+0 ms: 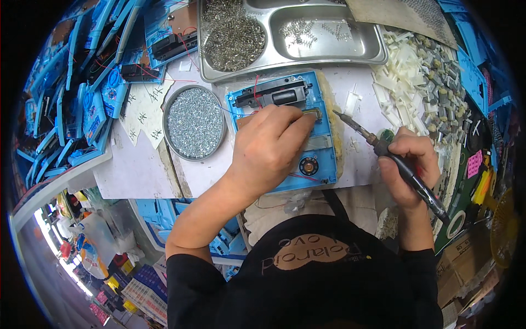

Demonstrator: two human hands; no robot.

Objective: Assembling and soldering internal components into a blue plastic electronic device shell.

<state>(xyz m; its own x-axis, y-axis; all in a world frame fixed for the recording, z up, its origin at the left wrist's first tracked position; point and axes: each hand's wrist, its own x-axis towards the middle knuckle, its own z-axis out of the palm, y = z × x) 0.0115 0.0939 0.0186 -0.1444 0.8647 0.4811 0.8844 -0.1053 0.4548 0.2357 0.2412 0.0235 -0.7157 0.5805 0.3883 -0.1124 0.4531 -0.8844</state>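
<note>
Two bare hands work at an open blue casing (325, 159) on a white table (359, 164).
The right hand (426, 162) closes around a black-handled pointed tool (379, 146), its tip just beside the casing; the left hand (268, 145) bunches its fingertips over the casing, any grip there indiscernible. Beyond stand a round tin (194, 158) of small silver pieces and a compartmented metal tray (274, 64).
</note>
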